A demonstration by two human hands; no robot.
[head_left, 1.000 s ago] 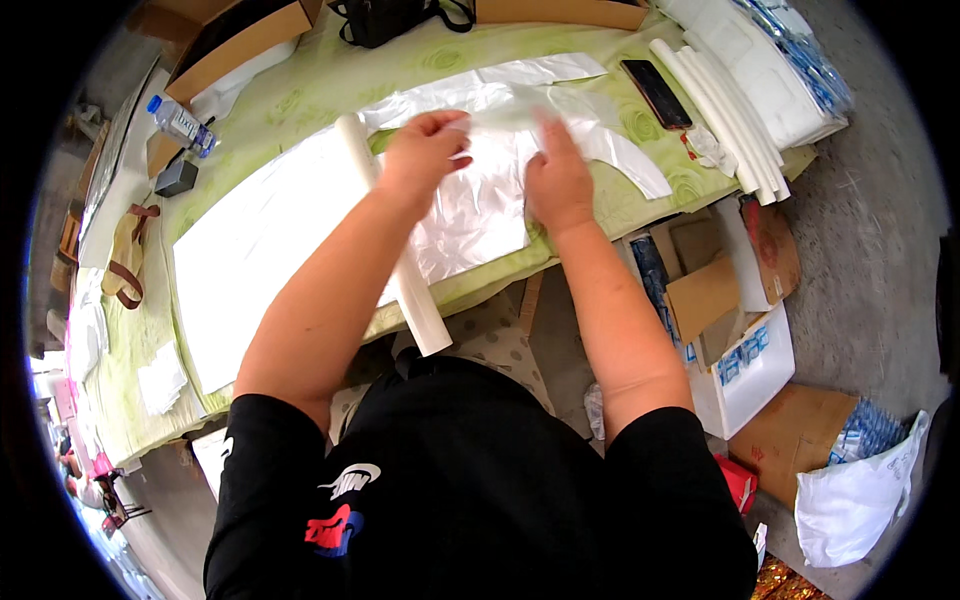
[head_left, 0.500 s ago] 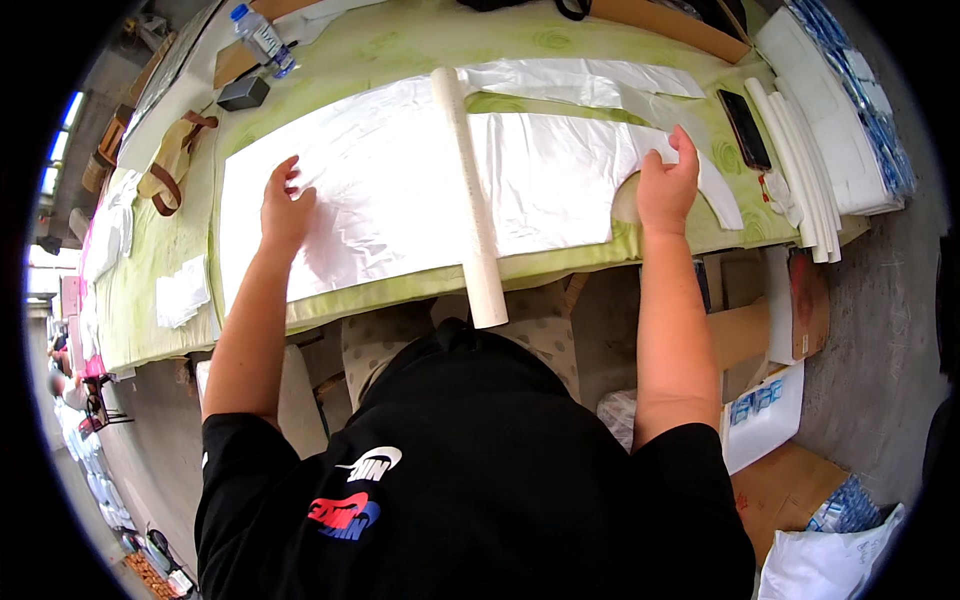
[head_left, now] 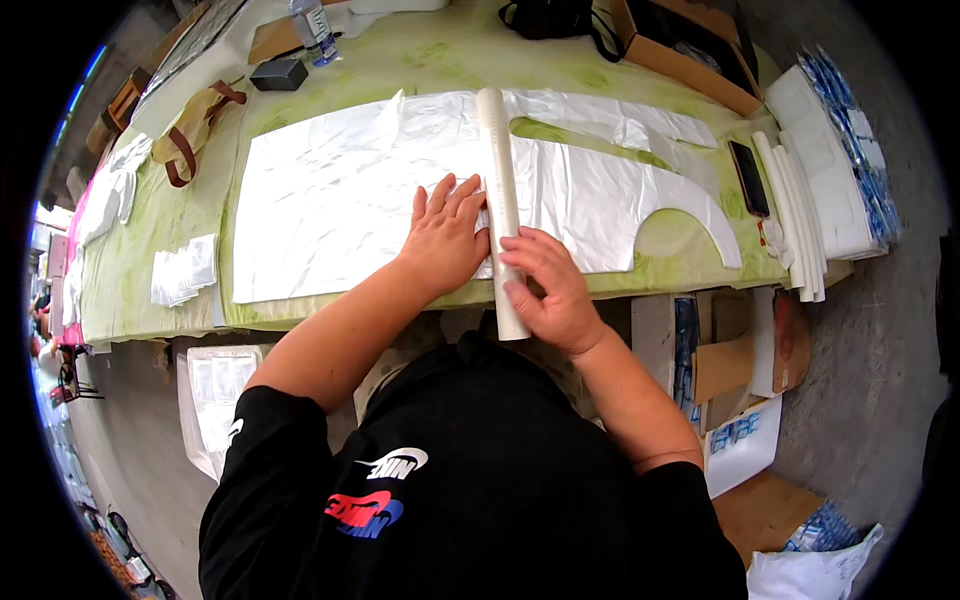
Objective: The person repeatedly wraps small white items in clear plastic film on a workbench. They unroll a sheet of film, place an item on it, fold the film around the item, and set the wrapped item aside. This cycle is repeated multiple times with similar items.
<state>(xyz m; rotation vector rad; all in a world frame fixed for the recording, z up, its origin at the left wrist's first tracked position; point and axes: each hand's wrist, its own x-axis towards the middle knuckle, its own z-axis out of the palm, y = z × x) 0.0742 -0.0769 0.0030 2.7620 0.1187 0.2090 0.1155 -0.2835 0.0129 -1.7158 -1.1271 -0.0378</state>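
A large white plastic bag (head_left: 350, 200) with cut-out handles at its right end lies flat and creased on the table. Across its middle rests a pale, long tube (head_left: 498, 160), one end jutting past the table's near edge. My left hand (head_left: 447, 235) is open, palm down on the bag, its spread fingers reaching the tube's left side. At the tube's near part, my right hand (head_left: 550, 290) has its bent fingertips and thumb against the tube, with a gap between fingers and thumb. It is not wrapped round the tube.
A phone (head_left: 748, 178) and several white rolls (head_left: 795, 215) lie at the table's right. Toward the back left are a bottle (head_left: 314, 32), a dark grey box (head_left: 279, 74) and a strapped yellowish bag (head_left: 195, 130). Small white pieces (head_left: 185, 270) lie left. Cartons (head_left: 725, 370) stand below.
Both hands have come inward and down, from raised above the bag's two sides to the tube. The view has shifted slightly; the bag's upper edge now shows a raised fold.
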